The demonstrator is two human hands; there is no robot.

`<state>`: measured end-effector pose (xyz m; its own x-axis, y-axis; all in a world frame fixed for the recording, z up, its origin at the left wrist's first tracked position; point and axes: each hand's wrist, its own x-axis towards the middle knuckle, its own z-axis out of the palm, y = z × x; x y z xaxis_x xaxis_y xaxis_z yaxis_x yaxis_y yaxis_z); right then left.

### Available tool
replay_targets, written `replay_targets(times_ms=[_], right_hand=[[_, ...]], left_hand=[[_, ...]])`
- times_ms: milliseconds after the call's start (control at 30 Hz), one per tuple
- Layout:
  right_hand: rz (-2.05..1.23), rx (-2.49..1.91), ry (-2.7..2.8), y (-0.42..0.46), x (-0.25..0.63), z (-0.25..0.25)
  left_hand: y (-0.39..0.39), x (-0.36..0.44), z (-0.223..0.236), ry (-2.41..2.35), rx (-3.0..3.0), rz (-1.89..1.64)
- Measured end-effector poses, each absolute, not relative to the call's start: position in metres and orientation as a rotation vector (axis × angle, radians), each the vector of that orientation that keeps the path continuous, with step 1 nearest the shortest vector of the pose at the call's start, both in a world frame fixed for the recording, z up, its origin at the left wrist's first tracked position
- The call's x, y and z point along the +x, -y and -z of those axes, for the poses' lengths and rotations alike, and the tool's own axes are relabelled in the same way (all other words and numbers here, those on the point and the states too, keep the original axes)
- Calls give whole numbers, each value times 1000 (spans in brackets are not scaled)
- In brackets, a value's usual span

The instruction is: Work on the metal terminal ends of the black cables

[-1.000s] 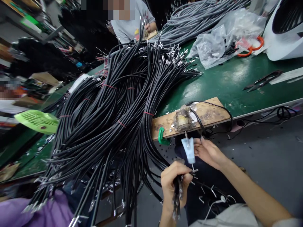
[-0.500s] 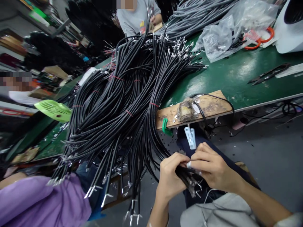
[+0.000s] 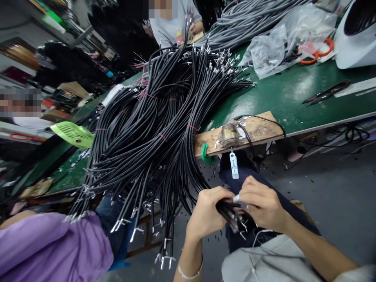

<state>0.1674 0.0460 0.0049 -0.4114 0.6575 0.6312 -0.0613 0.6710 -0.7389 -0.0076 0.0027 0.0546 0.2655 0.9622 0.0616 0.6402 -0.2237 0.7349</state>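
My left hand (image 3: 209,208) is closed around a bundle of black cables (image 3: 230,219), whose stripped, silvery wire ends point down toward my lap. Against the same bundle, the fingers of my right hand (image 3: 263,204) are pinched together on a cable end, which they partly hide. Something white covers one fingertip there. Just beyond my hands, a light-blue clothes-peg-like clip (image 3: 234,166) hangs from the shaft of a small tape-wrapped motor (image 3: 229,135). The motor sits on a wooden board (image 3: 261,127), with a green clamp (image 3: 206,154) at the board's front edge.
A large heap of black cables (image 3: 147,137) covers the left of the green table (image 3: 282,98). Cutters (image 3: 326,93), orange-handled scissors (image 3: 319,55), a plastic bag (image 3: 267,51) and grey cables (image 3: 249,23) lie farther back. A person in purple (image 3: 55,246) is close on the left.
My right hand has moved from beside the clip to the cable ends in my left hand and closed there. The wire end at the clip has come away; the clip has turned.
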Motion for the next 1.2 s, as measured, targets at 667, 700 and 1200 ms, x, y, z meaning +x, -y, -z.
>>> replay_targets(times_ms=[667, 700, 1200], right_hand=[[-1126, -780, 1513, -33, 153, 0], [-1139, -832, 1518, -33, 150, 1], [-1200, -854, 1688, -51, 167, -4]], left_hand=[[13, -7, -45, -1460, 2060, -1006], [13, -4, -42, -1473, 2057, -1030], [18, 16, -20, -1662, 2003, -1145]])
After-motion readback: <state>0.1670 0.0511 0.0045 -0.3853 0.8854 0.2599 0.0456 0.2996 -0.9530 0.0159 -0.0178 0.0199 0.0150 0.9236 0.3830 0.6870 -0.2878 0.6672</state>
